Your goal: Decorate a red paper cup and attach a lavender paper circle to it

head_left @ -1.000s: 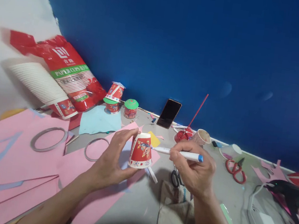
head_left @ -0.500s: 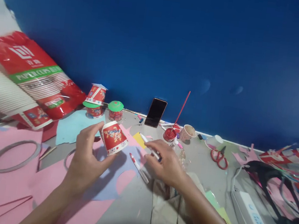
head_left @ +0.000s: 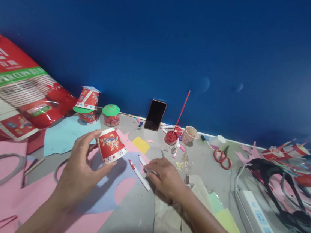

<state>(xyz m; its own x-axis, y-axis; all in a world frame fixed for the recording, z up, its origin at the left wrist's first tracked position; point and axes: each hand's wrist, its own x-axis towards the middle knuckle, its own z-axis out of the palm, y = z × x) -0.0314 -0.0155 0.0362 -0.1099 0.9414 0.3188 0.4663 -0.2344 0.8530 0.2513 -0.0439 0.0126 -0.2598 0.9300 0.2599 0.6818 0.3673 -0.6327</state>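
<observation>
My left hand (head_left: 80, 166) pinches the tilted red paper cup (head_left: 111, 146) above the surface (head_left: 138, 212), while my right hand (head_left: 165, 176) rests low, fingers curled around a white marker (head_left: 144, 164) beside a red-tipped pen (head_left: 139, 175).

The table (head_left: 138, 209) is lit evenly, apparently from above, and soft shadows are cast beneath the left hand (head_left: 79, 167). Wide-angle bending is noted at the edges, where the cup pack (head_left: 12, 80) is smeared.
</observation>
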